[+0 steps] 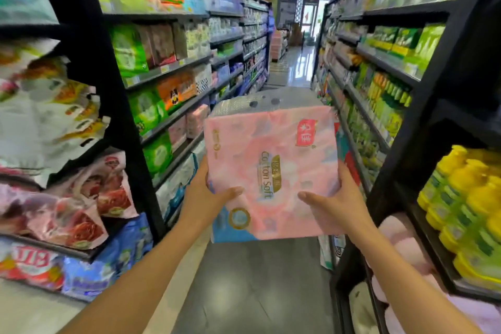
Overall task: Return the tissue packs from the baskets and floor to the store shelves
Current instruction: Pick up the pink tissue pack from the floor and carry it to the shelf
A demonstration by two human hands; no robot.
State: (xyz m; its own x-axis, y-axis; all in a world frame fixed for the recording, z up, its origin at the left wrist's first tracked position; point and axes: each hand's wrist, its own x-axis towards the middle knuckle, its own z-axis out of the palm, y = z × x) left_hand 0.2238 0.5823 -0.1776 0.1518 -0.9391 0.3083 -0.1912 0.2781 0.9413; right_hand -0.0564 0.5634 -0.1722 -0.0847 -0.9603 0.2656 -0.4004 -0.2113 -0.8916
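While I am walking the aisle, I am carrying a pink tissue pack (271, 168) in front of me, held up between the left shelves (173, 68) and the right shelves (379, 62), above the grey floor (257, 279). My left hand (208, 195) is grasping the pack's near left edge, thumb lying over the printed face; my right hand (336, 198) is grasping the near right edge in the same way, the other fingers of both hands being hidden behind or under the pack. A second pack, blue and white (230, 228), is showing below the pink one, and a silvery pack (260, 102) is showing beyond its far edge; I cannot tell whether either is being carried along with it. Judging by the wrinkled film and rounded bulges, the pink pack is light, soft and compressible, with a slick wrapper; I am therefore favouring a two-sided hold at opposite edges, squeezing gently, rather than pinching the loose film. Matching pink packs (195, 119) are sitting on the left shelves, farther along.
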